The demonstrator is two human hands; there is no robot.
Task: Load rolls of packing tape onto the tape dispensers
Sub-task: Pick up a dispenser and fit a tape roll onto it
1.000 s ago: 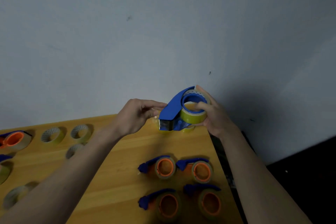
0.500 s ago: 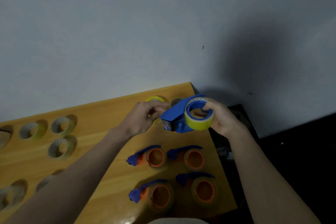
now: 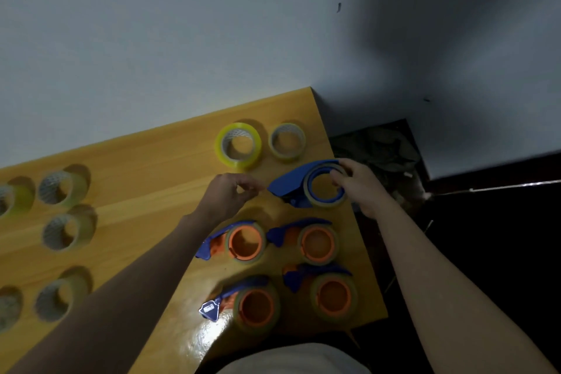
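My right hand [image 3: 361, 188] grips a blue tape dispenser [image 3: 291, 182] with a yellowish tape roll [image 3: 326, 202] on its blue hub, low over the table's right side. My left hand [image 3: 230, 194] is just left of the dispenser's nose, its fingers curled together and apart from it; I cannot tell if they pinch a tape end. In front of these lie several blue dispensers with orange hubs and rolls loaded, such as the loaded dispenser [image 3: 239, 241]. Two loose rolls, a bright yellow roll [image 3: 238, 146] and a duller roll [image 3: 287, 141], lie behind.
The yellow wooden table [image 3: 145, 161] ends at its right edge close to my right hand. Several loose tape rolls [image 3: 65, 231] lie on the left part. A grey wall stands behind, and dark floor with clutter [image 3: 379, 149] lies right of the table.
The dispenser has come down and to the right, from held up before the wall to low over the table. My left hand has come off its nose. The view has tilted down.
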